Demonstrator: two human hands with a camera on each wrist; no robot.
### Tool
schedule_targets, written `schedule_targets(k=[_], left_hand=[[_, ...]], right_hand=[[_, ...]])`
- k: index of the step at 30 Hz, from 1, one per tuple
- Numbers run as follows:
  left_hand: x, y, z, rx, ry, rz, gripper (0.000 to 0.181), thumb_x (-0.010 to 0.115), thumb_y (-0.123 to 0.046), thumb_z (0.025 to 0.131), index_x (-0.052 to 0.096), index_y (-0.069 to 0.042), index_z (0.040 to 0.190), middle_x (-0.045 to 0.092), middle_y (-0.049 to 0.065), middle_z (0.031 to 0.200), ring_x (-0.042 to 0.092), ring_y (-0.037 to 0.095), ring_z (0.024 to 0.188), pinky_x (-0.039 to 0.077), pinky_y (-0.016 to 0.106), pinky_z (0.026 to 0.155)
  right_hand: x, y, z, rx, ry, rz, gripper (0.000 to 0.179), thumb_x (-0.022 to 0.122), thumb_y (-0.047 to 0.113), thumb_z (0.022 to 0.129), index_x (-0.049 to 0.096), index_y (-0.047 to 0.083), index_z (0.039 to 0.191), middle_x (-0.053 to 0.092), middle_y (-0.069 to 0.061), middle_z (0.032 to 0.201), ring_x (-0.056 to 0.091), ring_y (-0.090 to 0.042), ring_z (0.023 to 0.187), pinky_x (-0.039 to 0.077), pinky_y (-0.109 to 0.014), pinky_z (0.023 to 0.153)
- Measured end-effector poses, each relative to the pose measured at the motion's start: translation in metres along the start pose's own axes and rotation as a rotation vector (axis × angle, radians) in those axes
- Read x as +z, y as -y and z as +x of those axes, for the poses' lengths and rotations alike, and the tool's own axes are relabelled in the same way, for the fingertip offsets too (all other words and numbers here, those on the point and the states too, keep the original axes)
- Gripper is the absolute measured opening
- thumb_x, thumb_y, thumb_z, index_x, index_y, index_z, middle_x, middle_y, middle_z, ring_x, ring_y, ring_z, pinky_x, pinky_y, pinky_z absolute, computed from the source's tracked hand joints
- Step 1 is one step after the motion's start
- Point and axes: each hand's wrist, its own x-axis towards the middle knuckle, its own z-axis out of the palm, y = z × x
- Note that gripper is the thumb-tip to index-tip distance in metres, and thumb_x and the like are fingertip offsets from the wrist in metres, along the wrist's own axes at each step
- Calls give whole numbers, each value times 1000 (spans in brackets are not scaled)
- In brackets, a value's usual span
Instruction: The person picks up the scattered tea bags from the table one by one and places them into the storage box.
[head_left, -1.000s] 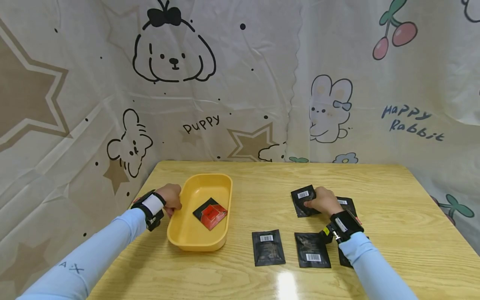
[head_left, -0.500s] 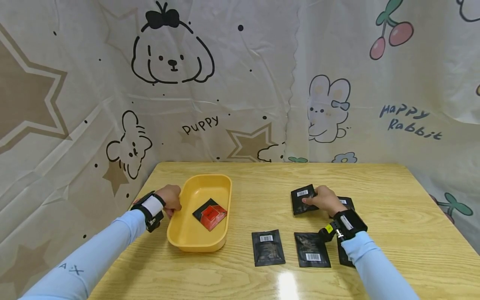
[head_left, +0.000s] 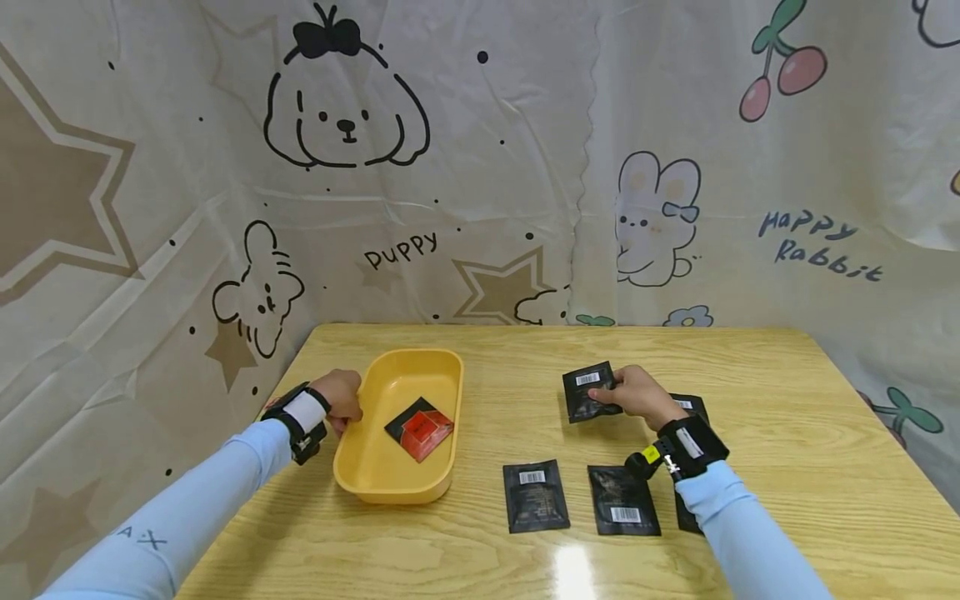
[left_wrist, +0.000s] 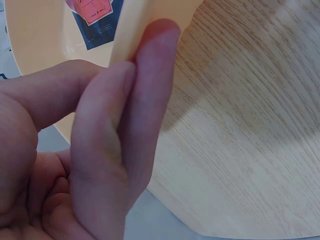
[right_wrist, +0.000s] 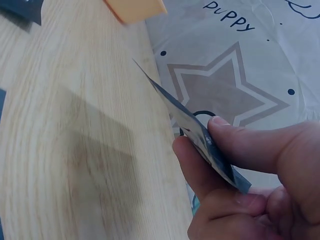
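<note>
My right hand (head_left: 643,395) pinches a flat black sachet (head_left: 584,392) with a white barcode label between thumb and fingers. In the right wrist view this sachet (right_wrist: 192,127) is seen nearly edge-on, raised over the table with its shadow on the wood. My left hand (head_left: 341,397) grips the left rim of a yellow plastic tub (head_left: 348,462); the left wrist view has thumb and fingers (left_wrist: 152,75) on either side of the tub wall. Inside the tub lies a black and red sachet (head_left: 426,431).
Several more black sachets lie on the wooden table (head_left: 517,367): one front centre (head_left: 536,497), one right of it (head_left: 625,500), and others partly hidden by my right arm. A printed curtain (head_left: 480,192) hangs behind the table.
The right hand has lifted its sachet off the table and moved it a little left, toward the tub. The left hand and the tub have stayed put.
</note>
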Motion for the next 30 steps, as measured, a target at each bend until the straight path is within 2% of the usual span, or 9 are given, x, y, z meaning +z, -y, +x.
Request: schedule_targets(k=[5, 16, 23, 30], left_hand=[[1, 1, 1, -2, -2, 12, 8, 62, 3, 72, 56, 0, 75, 61, 8, 63, 57, 11, 42, 48, 18, 41], [2, 1, 1, 11, -13, 13, 8, 62, 4, 71, 56, 0, 74, 60, 8, 62, 56, 11, 42, 48, 19, 42], [1, 0, 0, -7, 0, 9, 7, 61, 4, 73, 56, 1, 76, 60, 8, 62, 57, 11, 41, 49, 19, 42], [1, -1, -2, 8, -22, 28, 6, 61, 3, 73, 56, 0, 72, 59, 6, 58, 54, 10, 41, 44, 16, 40]], right_hand=[[0, 0, 0, 8, 6, 1, 40, 69, 21, 90, 60, -11, 112, 66, -14, 94, 51, -23, 81, 37, -32, 67], [5, 3, -2, -1, 9, 14, 37, 69, 23, 90, 62, -8, 110, 59, -6, 83, 47, -20, 73, 31, -30, 61], [15, 7, 0, -58, 48, 51, 28, 69, 22, 90, 66, -4, 101, 49, 0, 68, 33, -13, 53, 27, -27, 53], [17, 12, 2, -59, 54, 44, 29, 69, 21, 90, 67, -4, 103, 51, -2, 71, 34, -15, 56, 26, -28, 54]])
